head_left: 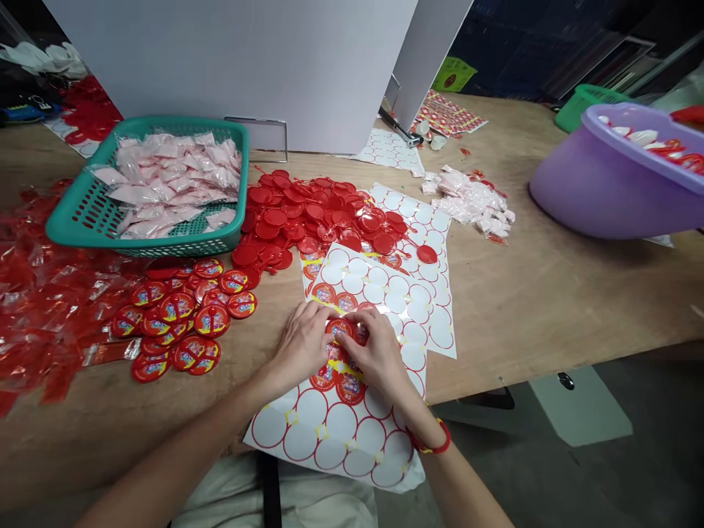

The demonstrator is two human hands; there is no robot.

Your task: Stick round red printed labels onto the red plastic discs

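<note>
My left hand (300, 346) and my right hand (378, 352) meet over a round red printed label (339, 328) on a white backing sheet (335, 433), their fingertips on it. Whether the label is still stuck down is hidden by my fingers. Two more printed labels (336, 387) sit below my hands, and the lower sheet shows mostly empty red-outlined circles. To the left lies a heap of red discs with printed faces (179, 319). Plain red round lids (308, 216) are piled beyond my hands.
A teal plastic basket (165, 132) holds pink packets, and loose red wrappers (38, 308) spread across the wooden table at left. More pink packets (473, 202) lie right of the sheets. A purple basin (616, 183) stands at right, with white panels (220, 66) behind.
</note>
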